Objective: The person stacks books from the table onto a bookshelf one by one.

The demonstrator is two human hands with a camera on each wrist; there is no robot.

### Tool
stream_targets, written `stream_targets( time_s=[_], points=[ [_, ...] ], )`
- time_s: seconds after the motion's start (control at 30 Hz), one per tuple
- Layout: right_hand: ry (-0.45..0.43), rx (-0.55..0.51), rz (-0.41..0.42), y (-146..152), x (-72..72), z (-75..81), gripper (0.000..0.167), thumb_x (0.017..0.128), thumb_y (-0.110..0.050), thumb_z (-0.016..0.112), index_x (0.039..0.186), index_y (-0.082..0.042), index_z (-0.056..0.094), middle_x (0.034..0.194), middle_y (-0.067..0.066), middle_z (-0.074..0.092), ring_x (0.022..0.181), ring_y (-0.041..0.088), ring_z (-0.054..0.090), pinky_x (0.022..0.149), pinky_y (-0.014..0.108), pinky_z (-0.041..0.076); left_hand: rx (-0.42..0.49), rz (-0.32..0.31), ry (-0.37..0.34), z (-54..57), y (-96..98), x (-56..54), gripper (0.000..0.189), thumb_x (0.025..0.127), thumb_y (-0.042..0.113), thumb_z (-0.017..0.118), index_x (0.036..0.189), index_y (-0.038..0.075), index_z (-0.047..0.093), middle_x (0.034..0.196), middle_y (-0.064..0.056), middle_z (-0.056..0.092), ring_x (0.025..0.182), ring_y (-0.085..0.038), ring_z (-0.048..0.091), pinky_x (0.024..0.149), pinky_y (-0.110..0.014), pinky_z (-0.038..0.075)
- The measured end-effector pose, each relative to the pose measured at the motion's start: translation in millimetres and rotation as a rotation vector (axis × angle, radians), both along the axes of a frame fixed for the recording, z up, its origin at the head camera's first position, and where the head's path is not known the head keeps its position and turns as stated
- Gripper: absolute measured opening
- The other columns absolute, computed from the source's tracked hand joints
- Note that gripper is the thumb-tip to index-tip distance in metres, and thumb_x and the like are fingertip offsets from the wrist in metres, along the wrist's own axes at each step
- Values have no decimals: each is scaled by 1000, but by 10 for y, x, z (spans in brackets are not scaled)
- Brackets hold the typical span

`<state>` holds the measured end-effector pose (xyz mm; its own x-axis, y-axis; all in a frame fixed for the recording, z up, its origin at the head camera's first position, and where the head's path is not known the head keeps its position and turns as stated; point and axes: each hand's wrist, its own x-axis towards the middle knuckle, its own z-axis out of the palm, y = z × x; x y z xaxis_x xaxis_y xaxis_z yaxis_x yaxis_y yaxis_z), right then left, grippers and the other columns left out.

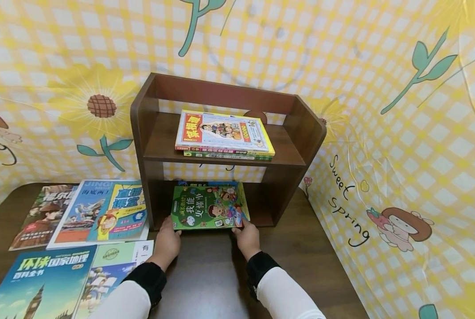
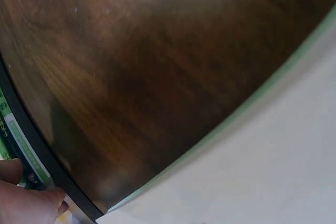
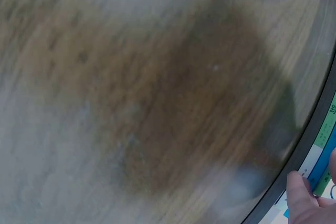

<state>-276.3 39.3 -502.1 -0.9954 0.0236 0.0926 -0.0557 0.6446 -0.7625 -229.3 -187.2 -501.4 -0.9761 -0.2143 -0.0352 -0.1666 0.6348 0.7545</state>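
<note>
A green-covered children's book (image 1: pixel 209 206) lies flat on top of other books in the lower compartment of a brown two-tier bookshelf (image 1: pixel 221 161). My left hand (image 1: pixel 167 241) holds the stack at its near left corner, thumb toward the front edge. At the near right corner my right hand (image 1: pixel 247 239) grips it likewise. A blue book (image 1: pixel 221 183) shows behind the green one. In the left wrist view, green and dark spines (image 2: pixel 23 145) meet the fingertips of the left hand (image 2: pixel 29 195). The right wrist view catches part of the right hand (image 3: pixel 310 203) beside blue and green spines (image 3: pixel 325 156).
On the upper shelf lies a stack of books (image 1: pixel 225 133). Left of the bookshelf, several magazines (image 1: pixel 98 212) and a large blue-green book (image 1: pixel 42 283) cover the brown table (image 1: pixel 301 266). Yellow checked cloth (image 1: pixel 381 177) hangs behind and at the right.
</note>
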Motion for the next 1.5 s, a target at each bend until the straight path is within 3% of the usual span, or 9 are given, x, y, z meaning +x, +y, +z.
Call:
stream_targets(
  time_s=[0.23, 0.47, 0.7, 0.9, 1.17, 1.5],
  points=[
    [13, 65, 25, 27, -62, -2, 45, 87, -14, 71, 125, 8, 60, 115, 23, 66, 109, 36, 62, 84, 45, 53, -56, -18, 47, 26, -72, -33, 60, 96, 3, 53, 142, -20, 22, 143, -39, 31, 129, -51, 35, 106, -57, 34],
    [29, 85, 49, 56, -112, 19, 35, 85, -14, 73, 115, 4, 68, 103, 16, 71, 100, 30, 66, 77, 42, 54, -79, -22, 46, 48, -160, -98, 59, 94, 7, 61, 143, -11, 35, 135, -33, 47, 121, -47, 48, 98, -55, 43],
    [29, 122, 55, 60, -144, 36, 35, 85, -15, 73, 114, 5, 68, 100, 16, 72, 95, 29, 67, 74, 41, 54, -65, -17, 15, 35, -160, -146, 59, 94, 8, 61, 144, -9, 35, 138, -31, 45, 125, -46, 45, 102, -55, 40],
    [59, 155, 53, 65, -171, 54, 37, 85, -15, 74, 116, 4, 68, 100, 16, 72, 94, 30, 67, 77, 44, 54, -44, -14, 43, 13, -131, -176, 57, 93, 8, 62, 143, -7, 38, 136, -29, 49, 124, -45, 47, 100, -55, 41],
    [103, 322, -17, 41, -182, 73, 35, 81, -26, 78, 109, -6, 73, 92, 17, 72, 85, 34, 69, 70, 48, 54, -45, -2, 70, 18, -107, -204, 54, 92, 8, 63, 140, -5, 42, 132, -29, 53, 119, -45, 51, 96, -55, 43],
    [117, 458, -44, 38, -209, 28, 44, 79, -34, 78, 117, -13, 72, 86, 14, 66, 80, 33, 66, 69, 47, 54, -21, 13, 49, 1, -92, -216, 57, 93, 9, 62, 143, -6, 38, 134, -28, 51, 122, -44, 49, 99, -54, 42]
  ],
)
